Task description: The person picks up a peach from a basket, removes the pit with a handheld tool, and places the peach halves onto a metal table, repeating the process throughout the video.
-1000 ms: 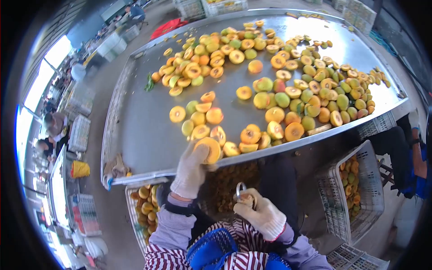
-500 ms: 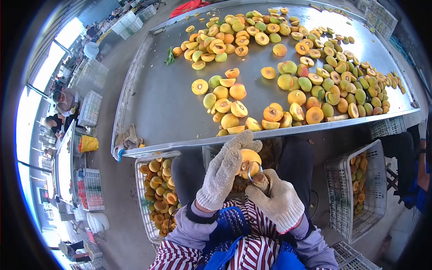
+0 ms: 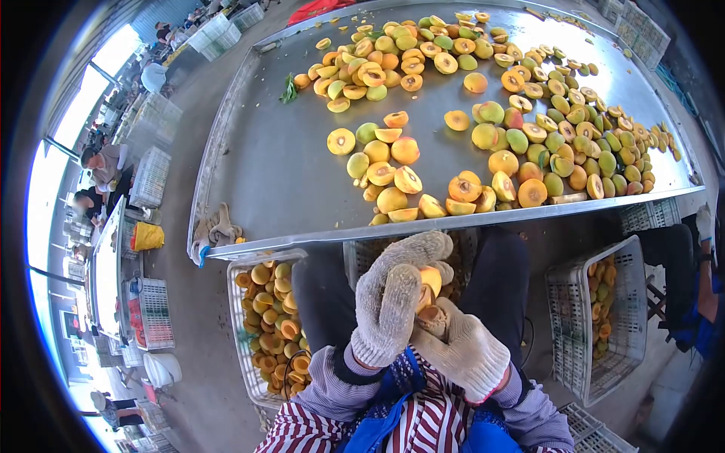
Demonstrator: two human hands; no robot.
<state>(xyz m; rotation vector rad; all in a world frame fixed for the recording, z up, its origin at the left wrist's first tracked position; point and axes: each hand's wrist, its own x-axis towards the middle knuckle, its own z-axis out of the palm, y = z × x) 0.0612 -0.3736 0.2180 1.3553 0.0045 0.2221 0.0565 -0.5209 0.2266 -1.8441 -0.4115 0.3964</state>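
Both hands wear off-white knitted gloves and meet in front of my lap, below the table's near edge. My left hand [image 3: 387,302] is wrapped round a yellow peach half [image 3: 431,279], whose far side its fingers cover. My right hand [image 3: 467,346] is closed against the lower side of that fruit, gripping a pitting knife [image 3: 432,315]; only a brownish bit of it shows now, its metal loop being hidden. Beyond them, on the metal table [image 3: 279,166], lies a small group of cut peaches [image 3: 384,162].
Larger heaps of halved peaches [image 3: 578,143] cover the table's right and back. A crate of pitted halves [image 3: 268,321] stands at my left, another crate [image 3: 600,325] at my right. Crumpled gloves [image 3: 219,226] lie on the near left corner. Other people [image 3: 106,170] sit further left.
The left fingers have curled further over the peach half, and both hands have turned a little. The metal loop, visible before against the fruit, is now out of sight.
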